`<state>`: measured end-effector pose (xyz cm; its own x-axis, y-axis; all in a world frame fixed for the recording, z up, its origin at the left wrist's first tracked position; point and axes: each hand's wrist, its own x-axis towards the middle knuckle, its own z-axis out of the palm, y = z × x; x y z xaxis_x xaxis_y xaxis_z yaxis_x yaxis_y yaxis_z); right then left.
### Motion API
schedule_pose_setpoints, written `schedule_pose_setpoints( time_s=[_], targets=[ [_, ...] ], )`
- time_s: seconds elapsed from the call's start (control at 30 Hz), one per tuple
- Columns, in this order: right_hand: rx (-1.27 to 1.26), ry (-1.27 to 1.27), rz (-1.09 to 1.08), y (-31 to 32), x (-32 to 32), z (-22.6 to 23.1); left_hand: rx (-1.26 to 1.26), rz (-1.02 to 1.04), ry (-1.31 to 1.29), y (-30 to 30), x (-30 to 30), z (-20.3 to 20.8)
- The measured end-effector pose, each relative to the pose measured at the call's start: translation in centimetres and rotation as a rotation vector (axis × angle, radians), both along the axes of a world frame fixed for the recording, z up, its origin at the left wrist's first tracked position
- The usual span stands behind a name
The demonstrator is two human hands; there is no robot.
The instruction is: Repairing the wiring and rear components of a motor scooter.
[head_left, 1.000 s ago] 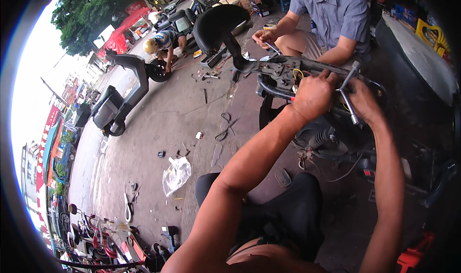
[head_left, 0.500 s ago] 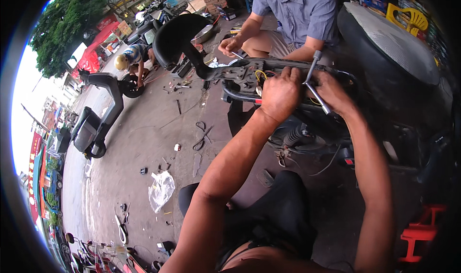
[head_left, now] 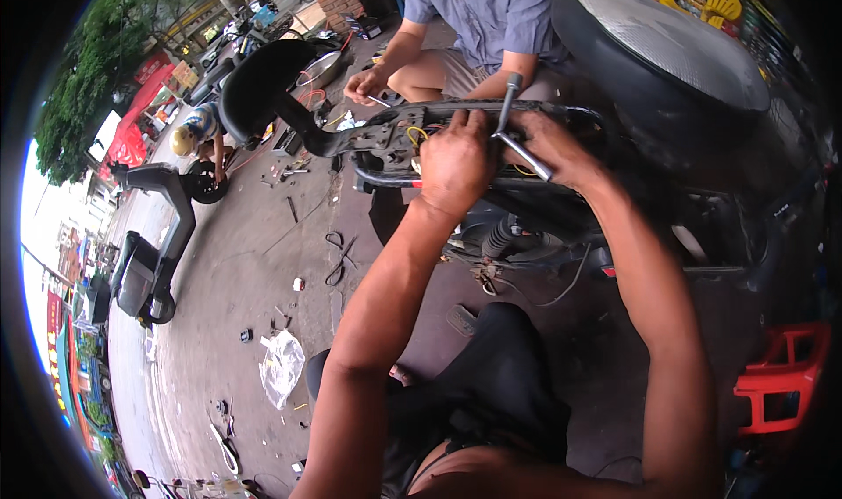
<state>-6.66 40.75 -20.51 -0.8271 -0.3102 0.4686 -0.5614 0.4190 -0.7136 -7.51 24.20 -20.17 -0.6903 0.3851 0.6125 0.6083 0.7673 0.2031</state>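
In front of me is a stripped scooter frame [head_left: 386, 139], with yellow wires [head_left: 417, 135] showing among its rails. My left hand [head_left: 458, 161] is closed over the frame, knuckles up; whatever its curled fingers grip is hidden. Close beside it, my right hand [head_left: 554, 146] is closed at a three-way socket wrench [head_left: 505, 120]. Two silver arms of this wrench show, one pointing away from me and one slanting back over the hand. The third arm is out of sight between my hands. My right fingertips are mostly covered by the wrench and frame.
Across the frame a person in a blue-grey shirt [head_left: 491, 17] crouches, holding a thin metal tool [head_left: 377, 101]. A large scooter seat [head_left: 675, 43] stands at right. A red stool [head_left: 781, 381], plastic bag [head_left: 282, 367] and black fender [head_left: 263, 82] are nearby. Another person works by a second scooter [head_left: 167, 227].
The whole view has swung, so the scene sits farther left in the picture. Both hands and the wrench keep nearly the same place on the frame.
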Motion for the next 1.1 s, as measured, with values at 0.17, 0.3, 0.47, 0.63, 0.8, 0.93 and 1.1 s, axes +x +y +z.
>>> schedule_pose_setpoints(
  time_s=[0.17,0.3,0.47,0.63,0.8,0.93,1.1],
  targets=[
    [-0.014,-0.047,-0.056,-0.1,0.2,0.0,0.01,-0.207,-0.03,-1.0,0.0,0.5],
    [-0.129,-0.066,0.081,0.0,0.5,0.5,0.052,-0.1,-0.003,-0.4,0.1,0.4],
    [-0.048,-0.079,0.075,0.3,0.5,0.9,0.018,0.011,0.05,0.5,-0.3,-0.5],
    [0.019,-0.04,-0.109,-0.3,-0.2,0.0,-0.013,-0.164,0.08,-1.0,0.3,0.5],
    [-0.096,-0.081,0.036,0.5,0.2,-0.2,-0.022,-0.112,0.073,-0.4,-0.2,-0.2],
    [-0.003,-0.102,0.044,0.3,0.6,0.7,0.036,-0.08,0.075,-0.2,-0.4,-0.6],
    [-0.146,-0.083,0.03,0.0,0.0,0.0,-0.028,-0.188,0.068,-1.1,-0.8,-0.4]
  ],
)
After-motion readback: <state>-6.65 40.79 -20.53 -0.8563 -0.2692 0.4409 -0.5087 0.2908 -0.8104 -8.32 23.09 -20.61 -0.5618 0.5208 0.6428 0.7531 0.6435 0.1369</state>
